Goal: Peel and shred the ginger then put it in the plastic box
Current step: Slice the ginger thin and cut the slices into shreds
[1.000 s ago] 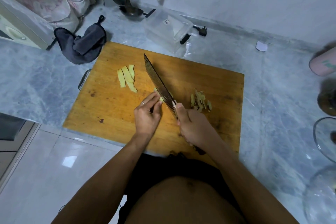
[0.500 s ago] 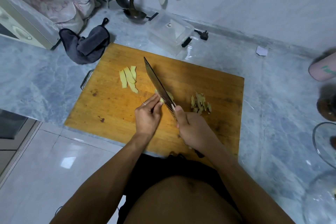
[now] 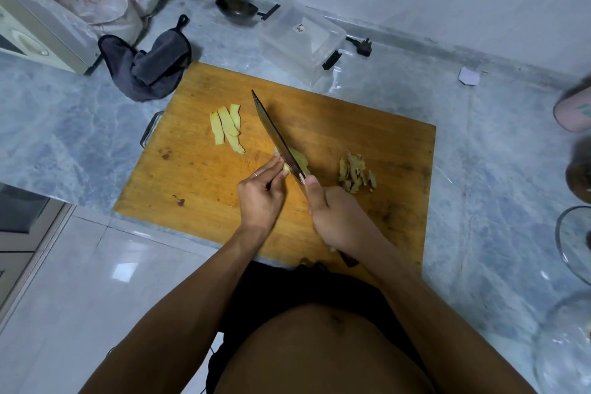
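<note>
The step in hand was, by the look of it, the slicing that comes before shredding: the right hand [image 3: 337, 217] was wrapped round the handle of a knife [image 3: 276, 137], its thumb up by the heel of the blade, and the blade lay across the ginger piece [image 3: 299, 159] near the middle of the cutting board [image 3: 367, 134]. The left hand [image 3: 260, 193] steadied that piece from its own side, fingertips [image 3: 279, 160] pressed to it right beside the blade, fingers extended rather than curled under. Three cut ginger slices [image 3: 227, 128] lay toward the board's left edge, and a heap of peelings [image 3: 355, 175] toward its right edge. The plastic box [image 3: 302, 41] stood beyond the board's far edge, apparently with no ginger in it. The next cut probably called for the fingertips to draw back clear of the edge, and the slices would likely need stacking and cutting into strips before anything went into the box.
</note>
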`<state>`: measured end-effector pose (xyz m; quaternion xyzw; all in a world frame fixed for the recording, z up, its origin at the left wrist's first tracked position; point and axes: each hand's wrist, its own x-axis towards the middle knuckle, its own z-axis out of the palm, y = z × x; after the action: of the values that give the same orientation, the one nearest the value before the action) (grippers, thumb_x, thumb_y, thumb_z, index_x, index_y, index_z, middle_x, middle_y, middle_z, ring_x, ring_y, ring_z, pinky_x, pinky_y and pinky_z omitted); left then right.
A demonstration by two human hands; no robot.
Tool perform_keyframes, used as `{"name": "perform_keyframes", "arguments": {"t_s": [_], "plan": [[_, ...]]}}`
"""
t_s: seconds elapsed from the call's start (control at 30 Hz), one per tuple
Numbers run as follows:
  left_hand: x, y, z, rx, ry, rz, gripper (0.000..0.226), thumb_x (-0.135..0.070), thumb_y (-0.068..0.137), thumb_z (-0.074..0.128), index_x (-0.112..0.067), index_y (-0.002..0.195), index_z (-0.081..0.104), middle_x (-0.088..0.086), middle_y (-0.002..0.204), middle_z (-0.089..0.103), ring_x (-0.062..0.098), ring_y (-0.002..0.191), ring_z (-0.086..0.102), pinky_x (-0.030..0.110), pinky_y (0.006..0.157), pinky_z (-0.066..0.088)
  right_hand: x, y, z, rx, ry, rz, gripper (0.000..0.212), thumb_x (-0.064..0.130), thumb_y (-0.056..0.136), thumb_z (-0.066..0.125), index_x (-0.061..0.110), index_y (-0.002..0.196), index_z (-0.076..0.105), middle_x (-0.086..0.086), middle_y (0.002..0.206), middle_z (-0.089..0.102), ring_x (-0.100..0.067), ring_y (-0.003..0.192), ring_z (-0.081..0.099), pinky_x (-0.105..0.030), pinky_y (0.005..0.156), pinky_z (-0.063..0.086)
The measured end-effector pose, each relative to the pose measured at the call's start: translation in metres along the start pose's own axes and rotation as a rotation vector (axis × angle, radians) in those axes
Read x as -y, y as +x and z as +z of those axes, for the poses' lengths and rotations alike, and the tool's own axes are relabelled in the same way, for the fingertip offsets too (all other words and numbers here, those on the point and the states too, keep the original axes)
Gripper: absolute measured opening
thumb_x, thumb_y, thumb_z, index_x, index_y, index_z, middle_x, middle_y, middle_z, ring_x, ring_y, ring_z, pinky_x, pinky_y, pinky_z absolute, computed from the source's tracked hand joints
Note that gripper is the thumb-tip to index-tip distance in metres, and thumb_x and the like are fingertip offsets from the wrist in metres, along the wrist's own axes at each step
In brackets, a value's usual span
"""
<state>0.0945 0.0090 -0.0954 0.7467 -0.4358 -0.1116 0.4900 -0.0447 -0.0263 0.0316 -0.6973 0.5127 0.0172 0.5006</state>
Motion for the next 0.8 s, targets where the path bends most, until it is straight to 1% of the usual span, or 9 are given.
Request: {"name": "perform_keyframes", "arguments": {"t_s": [0.03,0.1,0.17,0.27,0.43,0.53,0.63,0.7,0.8], "plan": [[0.000,0.000,0.000,0.002,-0.008,-0.008,0.023,0.000,0.086,0.070,-0.002,0.109,0.074,0.011,0.115,0.070,0.005,0.110,0.063,0.012,0.099,0.044,-0.001,0.002,-0.001,0.009,0.016,0.007,0.075,0.053,0.104,0.020,-0.004,0.074,0.058,-0.015,0.060,0.053,-0.025,0.048,0.051,-0.045,0.060,0.052],[0.002,0.000,-0.001,0.004,-0.017,-0.026,0.023,-0.002,0.087,0.069,-0.003,0.110,0.074,0.010,0.116,0.070,0.009,0.111,0.065,0.013,0.099,0.045,-0.003,0.005,-0.004,0.023,0.058,0.036,0.070,0.055,0.104,0.021,0.004,0.073,0.057,-0.016,0.060,0.055,-0.019,0.041,0.050,-0.033,0.046,0.047],[0.002,0.000,-0.001,0.001,-0.015,-0.029,0.023,-0.003,0.088,0.069,-0.003,0.110,0.074,0.009,0.117,0.070,0.008,0.111,0.064,0.013,0.099,0.045,-0.003,0.007,-0.004,0.027,0.079,0.045,0.069,0.056,0.103,0.022,0.006,0.071,0.055,-0.016,0.059,0.055,-0.019,0.039,0.050,-0.027,0.043,0.044],[0.002,-0.001,-0.001,0.001,-0.016,-0.026,0.023,-0.005,0.088,0.069,-0.003,0.110,0.074,0.008,0.116,0.070,0.002,0.112,0.061,0.013,0.099,0.045,-0.003,0.012,0.000,0.016,0.073,0.027,0.068,0.056,0.103,0.023,0.007,0.069,0.053,-0.017,0.058,0.051,-0.026,0.044,0.050,-0.037,0.050,0.048],[0.003,0.001,-0.001,0.001,-0.011,-0.027,0.024,-0.005,0.088,0.068,-0.004,0.111,0.074,0.007,0.117,0.070,0.004,0.112,0.062,0.016,0.099,0.046,-0.003,0.018,0.005,0.006,0.078,0.022,0.068,0.057,0.103,0.022,0.008,0.066,0.052,-0.013,0.056,0.050,-0.027,0.048,0.050,-0.051,0.063,0.054],[0.002,0.000,0.000,-0.001,-0.008,-0.036,0.023,-0.007,0.089,0.067,-0.004,0.111,0.074,0.008,0.116,0.070,0.004,0.111,0.062,0.016,0.098,0.047,-0.001,0.024,0.011,-0.024,0.074,0.030,0.071,0.054,0.104,0.022,0.008,0.059,0.051,-0.009,0.052,0.052,-0.027,0.050,0.054,-0.049,0.068,0.056],[0.003,0.000,-0.001,-0.010,-0.003,-0.033,0.023,-0.006,0.088,0.068,-0.004,0.110,0.074,0.009,0.115,0.071,0.003,0.111,0.061,0.015,0.098,0.046,0.001,0.029,0.017,-0.054,0.058,0.014,0.067,0.048,0.107,0.021,0.015,0.055,0.047,-0.001,0.053,0.048,-0.026,0.062,0.055,-0.040,0.076,0.052],[0.001,-0.001,-0.001,-0.003,0.008,-0.028,0.023,-0.005,0.088,0.068,-0.004,0.110,0.074,0.008,0.116,0.071,0.003,0.111,0.062,0.016,0.099,0.046,-0.003,0.030,0.018,-0.064,0.061,0.005,0.070,0.049,0.106,0.021,0.009,0.056,0.050,-0.004,0.053,0.049,-0.027,0.063,0.055,-0.040,0.075,0.051],[0.000,0.003,-0.001,0.005,0.006,-0.003,0.023,-0.004,0.088,0.068,-0.004,0.111,0.074,0.008,0.118,0.070,0.008,0.112,0.064,0.018,0.099,0.048,-0.006,0.033,0.014,-0.068,0.088,0.007,0.082,0.054,0.104,0.020,-0.009,0.067,0.056,-0.018,0.052,0.052,-0.030,0.049,0.053,-0.050,0.066,0.053]]}}
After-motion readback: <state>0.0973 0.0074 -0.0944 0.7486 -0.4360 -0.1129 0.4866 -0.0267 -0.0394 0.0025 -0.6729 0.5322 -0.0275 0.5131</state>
